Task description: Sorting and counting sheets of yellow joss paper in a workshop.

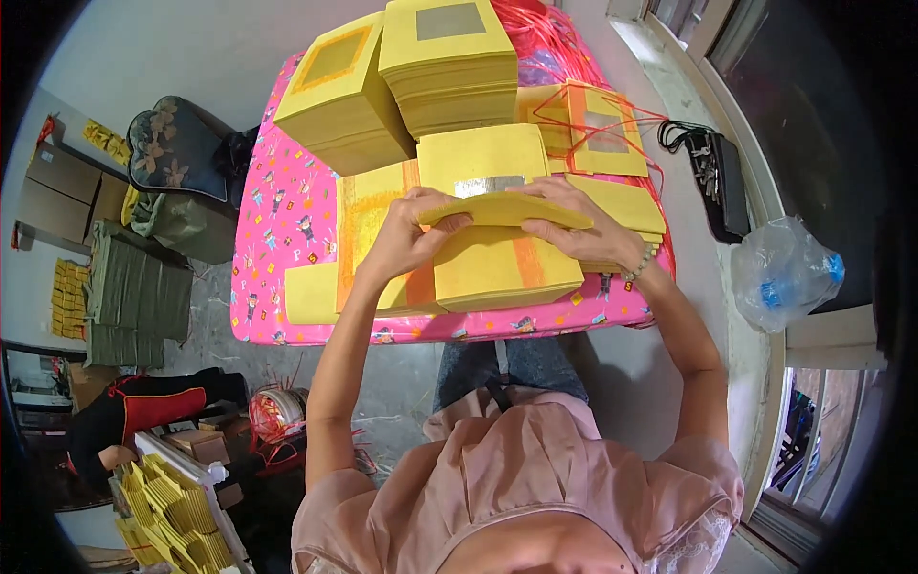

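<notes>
Between both hands I hold a thin sheaf of yellow paper (502, 209), bowed upward in the middle. My left hand (406, 237) is closed on its left end, thumb on the near side. At the right end my right hand (585, 228) grips it the same way, fingers over the far edge. Just beneath lies a stack of yellow paper (507, 268) with an orange band on its face. Right behind the sheaf stands another yellow stack (478, 153) with a silver patch, partly hidden. More yellow paper with orange marking (368, 215) lies beside my left hand.
Two tall yellow paper stacks (449, 86) stand at the back of the pink patterned table (277, 230). Red plastic strands (555, 38) tangle behind them. A black pouch with keys (722, 182) and a clear plastic bag (784, 273) lie right. Another person (153, 411) bends at lower left.
</notes>
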Motion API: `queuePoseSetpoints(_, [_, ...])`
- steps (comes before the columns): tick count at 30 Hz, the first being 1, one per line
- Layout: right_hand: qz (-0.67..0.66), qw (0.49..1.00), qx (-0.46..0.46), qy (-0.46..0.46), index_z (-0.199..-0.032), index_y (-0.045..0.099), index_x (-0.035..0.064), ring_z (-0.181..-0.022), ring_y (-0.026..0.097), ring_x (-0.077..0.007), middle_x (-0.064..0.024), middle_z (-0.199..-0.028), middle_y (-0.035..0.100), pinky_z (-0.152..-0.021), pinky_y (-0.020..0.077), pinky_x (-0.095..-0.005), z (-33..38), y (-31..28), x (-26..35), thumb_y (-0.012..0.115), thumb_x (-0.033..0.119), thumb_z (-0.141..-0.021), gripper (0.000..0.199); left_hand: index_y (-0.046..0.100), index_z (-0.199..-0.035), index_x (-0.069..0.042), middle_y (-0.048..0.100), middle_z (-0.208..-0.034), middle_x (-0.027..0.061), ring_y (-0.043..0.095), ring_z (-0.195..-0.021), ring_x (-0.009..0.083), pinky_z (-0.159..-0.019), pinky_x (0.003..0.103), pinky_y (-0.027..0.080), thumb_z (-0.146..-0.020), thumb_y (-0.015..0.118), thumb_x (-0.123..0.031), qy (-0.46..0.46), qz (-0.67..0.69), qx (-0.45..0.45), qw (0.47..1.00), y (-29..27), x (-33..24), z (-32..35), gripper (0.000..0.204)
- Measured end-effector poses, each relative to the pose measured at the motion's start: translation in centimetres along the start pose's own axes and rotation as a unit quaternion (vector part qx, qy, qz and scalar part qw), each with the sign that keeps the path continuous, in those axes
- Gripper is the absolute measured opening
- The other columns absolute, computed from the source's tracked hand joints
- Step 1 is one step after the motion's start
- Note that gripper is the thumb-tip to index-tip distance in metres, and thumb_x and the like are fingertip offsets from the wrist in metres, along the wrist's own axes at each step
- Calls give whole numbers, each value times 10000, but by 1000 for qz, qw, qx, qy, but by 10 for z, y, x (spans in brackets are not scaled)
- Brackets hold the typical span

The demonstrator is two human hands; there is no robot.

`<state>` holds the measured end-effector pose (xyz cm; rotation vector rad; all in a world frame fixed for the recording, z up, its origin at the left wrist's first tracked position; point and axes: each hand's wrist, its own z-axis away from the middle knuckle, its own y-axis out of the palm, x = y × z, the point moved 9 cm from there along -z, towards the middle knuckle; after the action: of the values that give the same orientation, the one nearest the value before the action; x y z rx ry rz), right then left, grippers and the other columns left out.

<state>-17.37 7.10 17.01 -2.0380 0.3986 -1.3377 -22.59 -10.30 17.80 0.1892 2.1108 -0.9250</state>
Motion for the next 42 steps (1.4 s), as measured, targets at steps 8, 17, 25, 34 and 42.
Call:
queuePoseSetpoints(8, [-284,945,-96,133,-1165,632,-7,-883,658,-148,-112,-1015,703,-791,520,-332,-6,-4,-46,633,288,-953,363,689,-990,14,715,-844,78,632,-762,91,-666,262,511,-900,712,-218,-184,158,-75,967,3,33,-2,250])
queuePoseSetpoints(17, [-78,969,-163,168,-1107,660,0,-725,658,-215,-143,-886,709,-670,491,-342,-18,-15,-58,676,330,-897,392,540,-1197,43,690,-959,179,681,-867,246,-770,348,536,-779,817,-199,-199,54,-176,962,-12,45,-14,557])
queuePoseSetpoints(25, [23,965,-148,215,-967,689,-6,-610,592,-251,-142,-718,652,-602,447,-379,-25,-25,-49,675,348,-885,364,455,-1324,-39,624,-1071,180,595,-1020,272,-825,396,508,-760,824,-222,-139,-190,-226,945,-25,20,-21,699])
queuePoseSetpoints(34, [26,963,-160,213,-934,695,3,-605,607,-289,-154,-668,628,-596,445,-399,-27,-25,-50,666,361,-884,364,652,-1159,-52,640,-1206,128,574,-1119,338,-952,429,454,-925,586,-103,21,-212,-23,977,12,-4,-34,248])
queuePoseSetpoints(42, [18,961,-161,223,-941,691,-4,-643,631,-313,-171,-705,649,-611,458,-407,-26,-22,-56,654,365,-895,373,503,-1404,-185,427,-1460,194,406,-1333,403,-1107,475,345,-991,467,-258,37,-266,101,958,32,-11,-27,421])
